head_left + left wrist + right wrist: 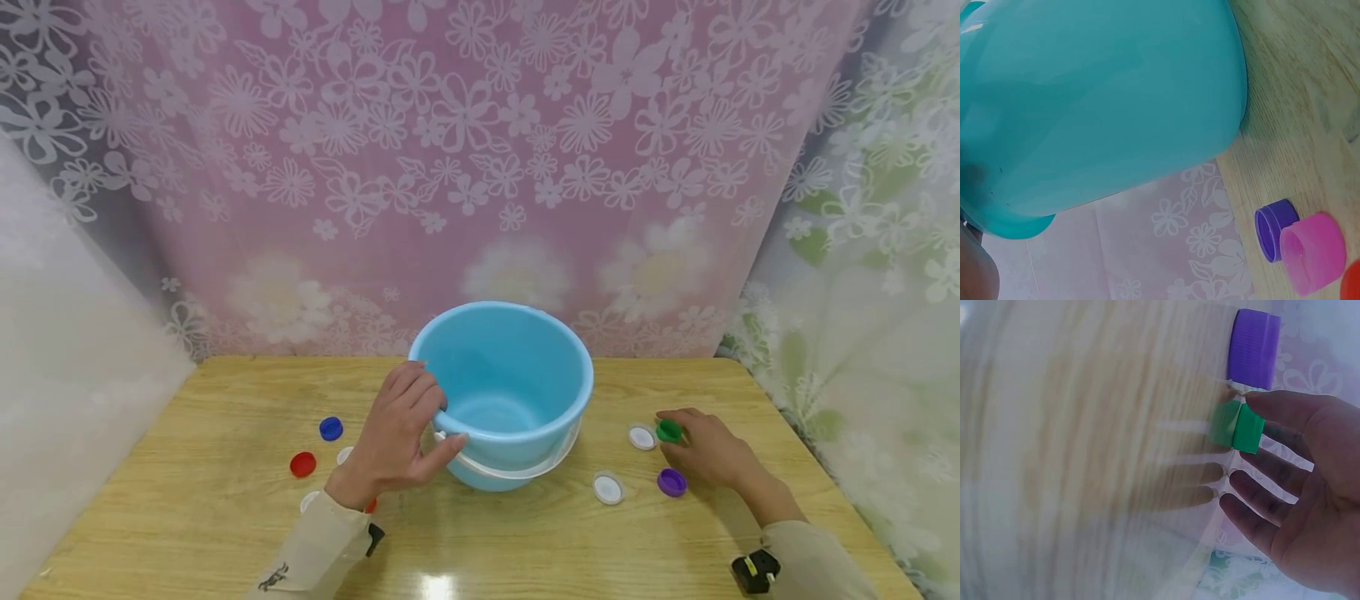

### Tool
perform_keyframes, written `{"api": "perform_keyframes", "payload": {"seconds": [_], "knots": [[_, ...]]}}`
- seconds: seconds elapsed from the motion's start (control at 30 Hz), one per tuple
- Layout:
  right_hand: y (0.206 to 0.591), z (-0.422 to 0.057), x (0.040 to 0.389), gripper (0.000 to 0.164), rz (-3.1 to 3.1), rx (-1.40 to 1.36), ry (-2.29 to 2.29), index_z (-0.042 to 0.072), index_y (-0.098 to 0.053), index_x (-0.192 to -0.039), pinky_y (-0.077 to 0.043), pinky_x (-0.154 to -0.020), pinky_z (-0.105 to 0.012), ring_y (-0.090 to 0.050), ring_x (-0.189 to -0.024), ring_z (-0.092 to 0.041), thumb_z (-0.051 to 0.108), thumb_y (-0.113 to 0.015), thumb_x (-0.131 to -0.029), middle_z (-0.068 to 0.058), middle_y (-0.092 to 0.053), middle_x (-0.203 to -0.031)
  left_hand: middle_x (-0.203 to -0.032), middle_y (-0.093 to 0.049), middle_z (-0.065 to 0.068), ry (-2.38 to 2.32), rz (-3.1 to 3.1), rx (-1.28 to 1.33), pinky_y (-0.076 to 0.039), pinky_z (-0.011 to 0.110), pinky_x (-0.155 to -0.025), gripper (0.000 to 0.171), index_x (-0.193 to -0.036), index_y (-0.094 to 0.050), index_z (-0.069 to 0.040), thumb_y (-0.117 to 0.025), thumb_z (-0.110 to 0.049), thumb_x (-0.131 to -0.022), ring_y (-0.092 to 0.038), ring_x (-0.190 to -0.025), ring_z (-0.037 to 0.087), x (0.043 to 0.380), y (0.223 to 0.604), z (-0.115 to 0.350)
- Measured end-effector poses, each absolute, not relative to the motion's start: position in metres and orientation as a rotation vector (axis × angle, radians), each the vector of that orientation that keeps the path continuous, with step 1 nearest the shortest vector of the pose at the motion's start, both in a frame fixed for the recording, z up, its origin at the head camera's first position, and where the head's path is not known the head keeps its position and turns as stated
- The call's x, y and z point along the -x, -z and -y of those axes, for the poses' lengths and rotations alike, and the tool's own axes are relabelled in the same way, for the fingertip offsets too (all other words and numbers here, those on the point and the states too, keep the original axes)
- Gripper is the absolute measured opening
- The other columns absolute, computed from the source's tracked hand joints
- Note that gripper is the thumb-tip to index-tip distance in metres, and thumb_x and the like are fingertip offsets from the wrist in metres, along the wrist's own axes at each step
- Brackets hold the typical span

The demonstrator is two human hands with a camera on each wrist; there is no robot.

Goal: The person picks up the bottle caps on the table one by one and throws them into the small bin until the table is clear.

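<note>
A light blue bucket point(498, 454) with a white handle stands upright on the wooden table. My left hand point(397, 429) grips its rim at the near left, fingers curled over the edge and thumb outside. In the left wrist view the bucket's wall point(1116, 94) takes up much of the picture, and only a bit of the hand shows. On the right, my right hand point(708, 450) pinches a green bottle cap point(669, 431) at the tabletop between thumb and fingers. The right wrist view shows the green cap point(1249, 428) beside the thumb, and a purple cap point(1255, 349) just beyond.
Left of the bucket lie a blue cap point(331, 429), a red cap point(303, 464), and white and red caps partly covered by my left arm. Two white caps point(642, 437) and a purple cap point(672, 482) lie around my right hand. A flowered curtain point(480, 167) hangs behind the table.
</note>
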State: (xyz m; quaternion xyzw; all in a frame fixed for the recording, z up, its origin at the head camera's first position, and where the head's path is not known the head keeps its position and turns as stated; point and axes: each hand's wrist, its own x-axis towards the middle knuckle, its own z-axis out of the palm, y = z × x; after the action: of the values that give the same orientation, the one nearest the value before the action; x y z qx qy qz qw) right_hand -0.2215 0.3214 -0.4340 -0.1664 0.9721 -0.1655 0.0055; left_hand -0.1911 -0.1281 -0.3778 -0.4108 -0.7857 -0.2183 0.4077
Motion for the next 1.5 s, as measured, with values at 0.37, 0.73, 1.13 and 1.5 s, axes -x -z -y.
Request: {"api": "perform_keyframes", "payload": {"seconds": [0.37, 0.73, 1.13, 1.5], "knots": [[0.435, -0.323, 0.221, 0.040, -3.037, 0.509, 0.559, -0.002, -0.057, -0.125, -0.049, -0.073, -0.055, -0.055, -0.098, -0.047, 0.012, -0.064, -0.088, -0.029, -0.053, -0.119, -0.078, -0.045, -0.001, 0.553, 2.002, 1.027, -0.030, 0.046, -0.103, 0.044, -0.078, -0.047, -0.012, -0.037, -0.052, -0.094, -0.048, -0.086, 0.022, 0.190, 0.380, 0.128], [0.432, -0.326, 0.224, 0.040, -3.004, 0.499, 0.606, -0.004, -0.058, -0.123, -0.050, -0.071, -0.049, -0.060, -0.091, -0.037, 0.015, -0.065, -0.089, -0.025, -0.055, -0.115, -0.079, -0.046, 0.000, 0.542, 1.976, 1.042, -0.031, 0.046, -0.100, 0.044, -0.079, -0.048, -0.012, -0.038, -0.052, -0.094, -0.048, -0.086, 0.022, 0.192, 0.378, 0.128], [0.431, -0.326, 0.225, 0.042, -2.957, 0.494, 0.636, -0.006, -0.056, -0.122, -0.049, -0.073, -0.050, -0.059, -0.093, -0.038, 0.017, -0.065, -0.089, -0.022, -0.058, -0.109, -0.080, -0.045, 0.000, 0.563, 2.003, 1.030, -0.029, 0.047, -0.102, 0.044, -0.078, -0.047, -0.013, -0.038, -0.052, -0.094, -0.048, -0.090, 0.023, 0.191, 0.380, 0.128], [0.420, -0.326, 0.223, 0.041, -2.995, 0.457, 0.663, -0.005, -0.058, -0.121, -0.050, -0.072, -0.048, -0.059, -0.094, -0.036, 0.020, -0.066, -0.090, -0.020, -0.060, -0.111, -0.079, -0.045, 0.000, 0.575, 1.996, 1.031, -0.031, 0.046, -0.098, 0.044, -0.078, -0.047, -0.013, -0.039, -0.053, -0.094, -0.048, -0.093, 0.025, 0.192, 0.380, 0.128]]}}
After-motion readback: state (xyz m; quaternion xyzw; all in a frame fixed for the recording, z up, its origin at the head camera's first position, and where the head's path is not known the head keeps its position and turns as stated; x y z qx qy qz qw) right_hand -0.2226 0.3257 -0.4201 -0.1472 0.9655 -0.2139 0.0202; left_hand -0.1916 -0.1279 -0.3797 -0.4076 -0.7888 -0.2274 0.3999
